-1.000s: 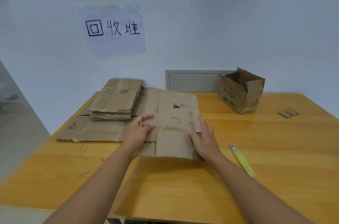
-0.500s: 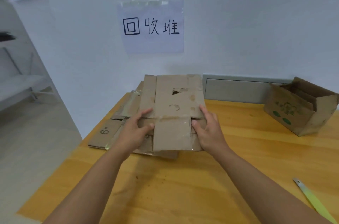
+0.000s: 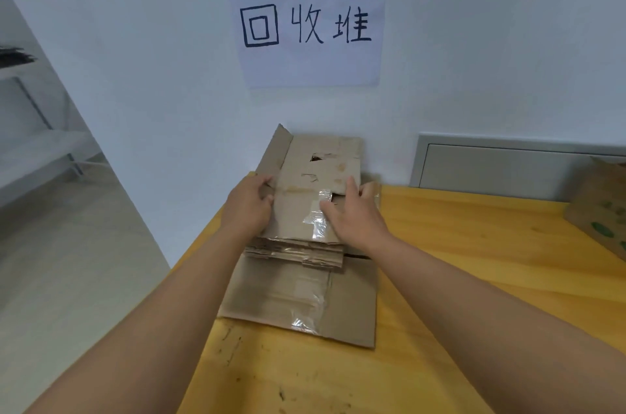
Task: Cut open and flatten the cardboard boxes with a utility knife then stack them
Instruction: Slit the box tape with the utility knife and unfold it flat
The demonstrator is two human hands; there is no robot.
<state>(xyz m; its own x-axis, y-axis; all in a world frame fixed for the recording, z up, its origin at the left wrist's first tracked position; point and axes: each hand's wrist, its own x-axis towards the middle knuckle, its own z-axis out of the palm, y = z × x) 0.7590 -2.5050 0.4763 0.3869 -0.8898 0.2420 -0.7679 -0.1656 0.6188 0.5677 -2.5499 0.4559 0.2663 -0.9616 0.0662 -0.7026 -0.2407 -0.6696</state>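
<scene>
A flattened cardboard box (image 3: 313,176) with a torn hole and clear tape lies on top of the stack of flattened boxes (image 3: 298,295) at the table's back left corner. My left hand (image 3: 249,203) grips its left edge, thumb on top. My right hand (image 3: 352,213) rests on its right part with the fingers spread over the tape. The far end of the piece stands slightly raised against the wall. The utility knife is out of view.
A paper sign (image 3: 308,24) is taped to the white wall above the stack. An uncut box with green print (image 3: 603,213) sits at the right edge. A grey wall panel (image 3: 501,166) runs behind the wooden table (image 3: 474,278). Floor and a shelf (image 3: 40,149) lie to the left.
Both hands carried the flattened box left and away from me onto the stack. My view turned left, so the knife left the frame and the uncut box slid to the right edge.
</scene>
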